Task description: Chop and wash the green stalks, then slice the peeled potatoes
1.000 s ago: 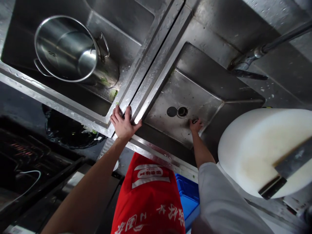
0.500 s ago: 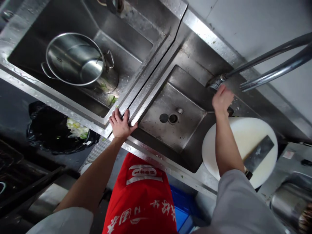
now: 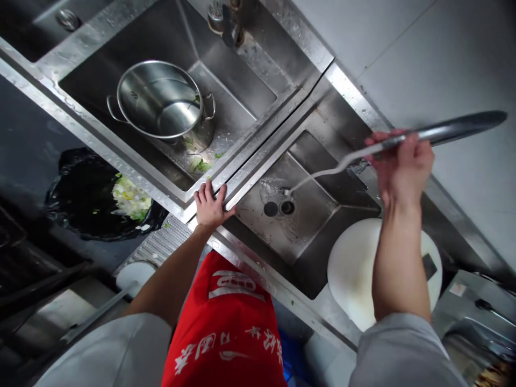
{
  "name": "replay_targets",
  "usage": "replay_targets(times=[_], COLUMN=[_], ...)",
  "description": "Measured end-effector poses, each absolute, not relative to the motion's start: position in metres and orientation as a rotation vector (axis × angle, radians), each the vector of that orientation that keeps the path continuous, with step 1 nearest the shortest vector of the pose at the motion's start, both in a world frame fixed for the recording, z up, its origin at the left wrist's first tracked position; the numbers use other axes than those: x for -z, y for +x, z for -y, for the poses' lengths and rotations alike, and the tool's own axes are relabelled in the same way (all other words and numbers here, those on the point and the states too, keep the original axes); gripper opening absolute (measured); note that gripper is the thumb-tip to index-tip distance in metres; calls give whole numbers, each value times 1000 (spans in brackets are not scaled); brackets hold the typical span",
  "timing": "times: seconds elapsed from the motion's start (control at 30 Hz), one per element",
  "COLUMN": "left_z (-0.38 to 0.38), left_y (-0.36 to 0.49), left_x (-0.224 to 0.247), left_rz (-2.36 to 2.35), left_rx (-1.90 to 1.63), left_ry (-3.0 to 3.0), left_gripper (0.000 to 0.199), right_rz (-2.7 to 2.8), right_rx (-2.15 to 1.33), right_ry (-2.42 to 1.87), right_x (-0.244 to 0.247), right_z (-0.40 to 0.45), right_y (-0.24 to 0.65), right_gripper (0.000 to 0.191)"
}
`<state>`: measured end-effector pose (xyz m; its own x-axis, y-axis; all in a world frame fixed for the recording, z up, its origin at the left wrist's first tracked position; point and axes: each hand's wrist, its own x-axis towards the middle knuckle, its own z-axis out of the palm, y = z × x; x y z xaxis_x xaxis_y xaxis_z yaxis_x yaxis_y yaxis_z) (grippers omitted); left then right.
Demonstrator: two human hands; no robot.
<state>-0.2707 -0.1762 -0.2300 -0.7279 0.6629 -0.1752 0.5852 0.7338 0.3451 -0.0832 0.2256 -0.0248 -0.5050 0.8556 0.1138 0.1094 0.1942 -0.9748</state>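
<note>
My right hand [image 3: 405,161] is closed round the metal faucet spout [image 3: 459,128], near its outlet. A stream of water [image 3: 322,172] runs from it down into the right-hand sink [image 3: 296,236], landing by the drain hole [image 3: 287,207]. With fingers spread, my left hand [image 3: 210,207] rests on the steel rim where the two sinks meet. In the left-hand sink stands a tall two-handled steel pot [image 3: 165,121], and leafy green scraps [image 3: 200,164] lie beside it.
A round white cutting board [image 3: 350,263] with a cleaver [image 3: 429,266], mostly behind my forearm, lies right of the sink. A black-lined bin [image 3: 80,199] holding vegetable scraps [image 3: 131,199] stands at lower left. Another tap [image 3: 228,24] is at the back.
My right hand has gone from the base of the faucet to its spout and gripped it. Water now flows into the right-hand sink. My left hand stays on the rim.
</note>
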Motion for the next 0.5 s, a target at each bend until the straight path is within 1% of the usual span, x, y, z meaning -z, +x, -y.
replay_targets(times=[0.1,0.2,0.27,0.33,0.5], left_z=[178,178,178,178,178], left_y=[-271,-270,-270,-270,-270], left_x=[231,233,233,232,231], left_rz=[-2656,-2662,-2662,-2664,-2673], left_rx=[-370,-369,-356,-342,-351], left_ry=[987,1004,1006,1000,1025], left_gripper=[92,90,90,90,90], right_rz=[1674,1694,1753,1799,1806], right_rx=[-1214,-1025,-952,-910,-933], right_ry=[-917,-957,-987,-1003,-971], right_x=[53,68,70,70,78], right_z=[-270,-309,-323,-328,-337], right_y=[-150,-181,-182,-177,-167], right_gripper=[20,16,19,27,37])
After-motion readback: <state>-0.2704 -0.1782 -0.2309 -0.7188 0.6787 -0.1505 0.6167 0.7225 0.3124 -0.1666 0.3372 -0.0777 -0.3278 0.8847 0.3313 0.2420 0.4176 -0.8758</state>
